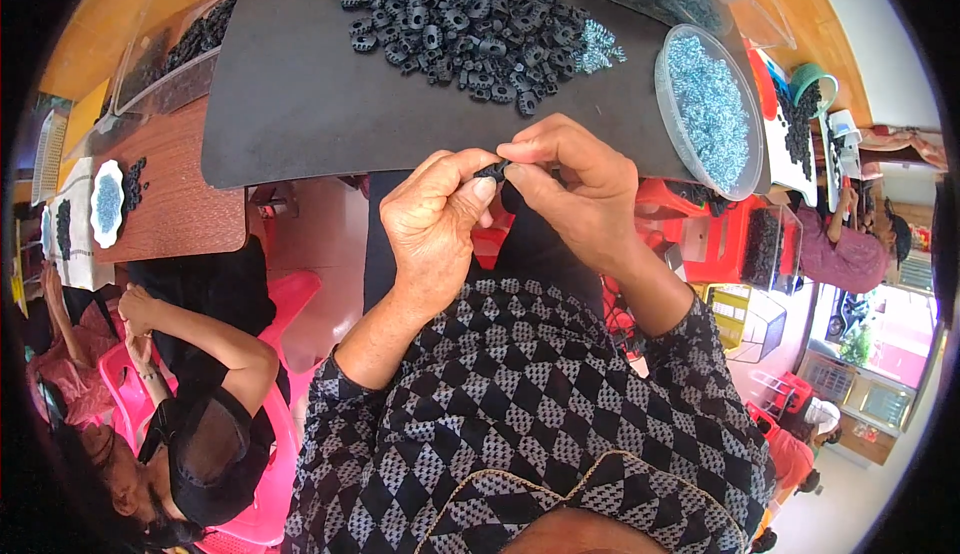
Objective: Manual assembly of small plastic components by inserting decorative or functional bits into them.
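Pinching small black part (491, 169) | left hand (430, 219): thumb and finger closed on it | right hand (580, 179): fingertips nipping its end

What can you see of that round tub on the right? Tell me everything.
The round tub is shallow and see-through, apparently plastic, with a pale rim. Open on top, it holds many tiny, shiny bluish pieces, perhaps springs. It sits on the right of the dark table, by the near edge; neither the left hand nor the right hand touches it.

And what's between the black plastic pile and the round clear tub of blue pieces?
In the head view: a small heap of shiny blue pieces, then smooth dark tabletop.
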A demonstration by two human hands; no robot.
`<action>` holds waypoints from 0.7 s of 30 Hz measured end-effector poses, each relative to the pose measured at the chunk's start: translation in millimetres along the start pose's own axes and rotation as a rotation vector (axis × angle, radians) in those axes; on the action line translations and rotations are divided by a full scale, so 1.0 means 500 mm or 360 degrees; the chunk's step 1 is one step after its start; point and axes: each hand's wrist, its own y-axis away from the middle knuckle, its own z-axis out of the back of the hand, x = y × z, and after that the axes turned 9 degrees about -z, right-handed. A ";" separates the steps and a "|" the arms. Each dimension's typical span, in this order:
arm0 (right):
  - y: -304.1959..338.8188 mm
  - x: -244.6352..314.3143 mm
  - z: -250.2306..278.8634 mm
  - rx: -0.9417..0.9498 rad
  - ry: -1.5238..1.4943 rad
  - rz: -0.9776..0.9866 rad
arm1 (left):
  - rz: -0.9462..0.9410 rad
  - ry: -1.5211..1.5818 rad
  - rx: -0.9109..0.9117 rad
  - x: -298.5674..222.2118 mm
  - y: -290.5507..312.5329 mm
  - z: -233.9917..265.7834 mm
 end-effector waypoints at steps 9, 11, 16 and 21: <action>-0.011 -0.026 -0.015 -0.0236 0.0535 0.0770 | -0.0164 -0.0240 -0.0078 0.022 0.013 -0.003; -0.008 -0.025 -0.017 -0.0237 0.0518 0.0739 | -0.0052 -0.0093 -0.0091 0.023 0.012 -0.002; 0.004 -0.022 -0.030 -0.0296 0.0518 0.0629 | 0.0110 -0.0050 -0.0143 0.010 0.004 -0.004; 0.002 -0.036 -0.038 -0.0318 0.0618 0.0746 | 0.0318 0.0322 -0.0159 0.005 0.002 0.002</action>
